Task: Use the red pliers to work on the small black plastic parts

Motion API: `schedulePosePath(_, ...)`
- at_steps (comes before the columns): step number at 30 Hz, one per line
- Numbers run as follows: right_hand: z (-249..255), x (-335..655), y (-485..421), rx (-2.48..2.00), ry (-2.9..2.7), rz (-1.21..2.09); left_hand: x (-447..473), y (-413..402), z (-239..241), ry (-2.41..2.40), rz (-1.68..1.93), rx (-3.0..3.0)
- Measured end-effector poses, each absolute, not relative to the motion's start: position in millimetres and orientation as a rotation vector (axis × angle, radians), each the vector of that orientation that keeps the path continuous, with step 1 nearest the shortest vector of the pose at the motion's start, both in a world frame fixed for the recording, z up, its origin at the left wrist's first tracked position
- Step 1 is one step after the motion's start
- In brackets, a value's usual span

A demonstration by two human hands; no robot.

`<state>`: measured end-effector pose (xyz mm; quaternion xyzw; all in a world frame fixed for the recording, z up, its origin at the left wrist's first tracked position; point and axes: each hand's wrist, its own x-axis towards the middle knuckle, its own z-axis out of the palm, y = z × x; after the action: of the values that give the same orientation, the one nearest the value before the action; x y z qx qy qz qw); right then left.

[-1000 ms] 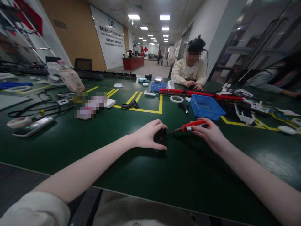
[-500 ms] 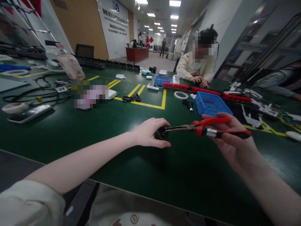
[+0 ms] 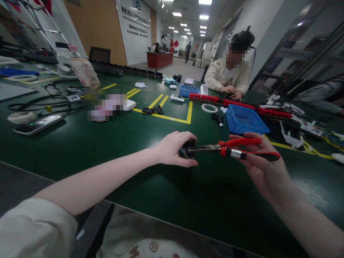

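My left hand [image 3: 173, 148] is closed round a small black part [image 3: 186, 152] that rests on the green table [image 3: 107, 143]. My right hand [image 3: 262, 163] grips red-handled needle-nose pliers [image 3: 233, 148] by their handles, held level. The thin jaws of the pliers point left and their tips reach into the black part between my left thumb and fingers. Most of the black part is hidden by my left hand.
A blue bin [image 3: 245, 120] stands just beyond the pliers, a black tool [image 3: 218, 119] and a white tape ring [image 3: 209, 108] beside it. A person in a striped sweater [image 3: 228, 77] works across the table. A white device [image 3: 34, 124] and cables [image 3: 40, 104] lie at left.
My right hand has lifted the pliers off the table, turned palm up, and brought their tips into the black part. My left hand has stayed on the part.
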<state>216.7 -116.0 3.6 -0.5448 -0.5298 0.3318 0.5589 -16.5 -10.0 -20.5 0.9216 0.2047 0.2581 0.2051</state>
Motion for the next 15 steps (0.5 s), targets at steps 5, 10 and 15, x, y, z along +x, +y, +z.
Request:
schedulePosePath(5, -1.4, 217.7, -113.4, -1.295, -1.219, 0.796, -17.0, -8.3, -21.6, 0.563, 0.725, 2.584)
schedulePosePath(10, -1.4, 215.3, -113.2, -1.273, -1.072, 0.865, -16.5, -8.2, -22.1, 0.542, 0.723, 2.58)
schedulePosePath(15, -4.4, 214.5, -113.5, -1.265, -1.03, 0.883, -16.1, -8.6, -21.9, 0.539, 0.704, 2.576)
